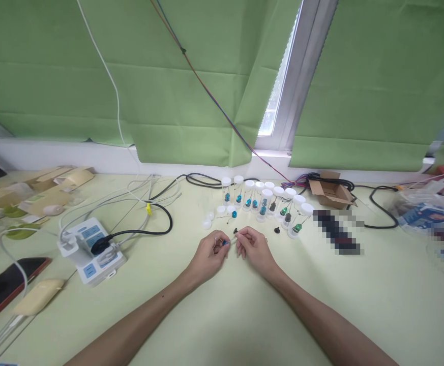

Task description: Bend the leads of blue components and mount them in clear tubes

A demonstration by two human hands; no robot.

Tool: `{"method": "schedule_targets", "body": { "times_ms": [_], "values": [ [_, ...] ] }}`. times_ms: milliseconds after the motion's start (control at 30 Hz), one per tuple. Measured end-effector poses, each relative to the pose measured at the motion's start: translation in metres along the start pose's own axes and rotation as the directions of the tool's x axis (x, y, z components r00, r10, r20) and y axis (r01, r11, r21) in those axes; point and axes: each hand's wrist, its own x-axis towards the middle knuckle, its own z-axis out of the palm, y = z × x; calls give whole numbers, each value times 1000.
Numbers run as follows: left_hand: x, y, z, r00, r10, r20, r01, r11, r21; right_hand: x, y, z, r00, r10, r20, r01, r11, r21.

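Observation:
My left hand (207, 254) and my right hand (255, 248) meet over the pale green table (222, 315), fingertips almost touching. Between them they pinch a small thin piece with a blue part (226, 243). Just beyond the hands stands a curved row of small clear vials with white caps (267, 203), each holding a blue, green or dark piece on a thin pin. A few loose white caps (207, 222) and small black bits (277, 230) lie close by.
A white power strip (92, 249) with a black plug and cables sits at left. A phone (4, 287) and a beige case (38, 296) lie near the left edge. An open cardboard box (330, 190) and a plastic bag (422, 211) are at right.

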Motion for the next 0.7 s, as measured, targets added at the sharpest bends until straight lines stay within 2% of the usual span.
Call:
{"method": "schedule_targets", "body": {
  "times_ms": [367,700],
  "values": [
    [-2,2,-3,999,27,29,-28,999,33,-5,-7,2,998,-62,-10,60,989,-137],
    [-1,-7,-2,1000,-10,20,11,999,-43,-5,-4,2,994,-106,-29,102,988,-113]
  ]
}}
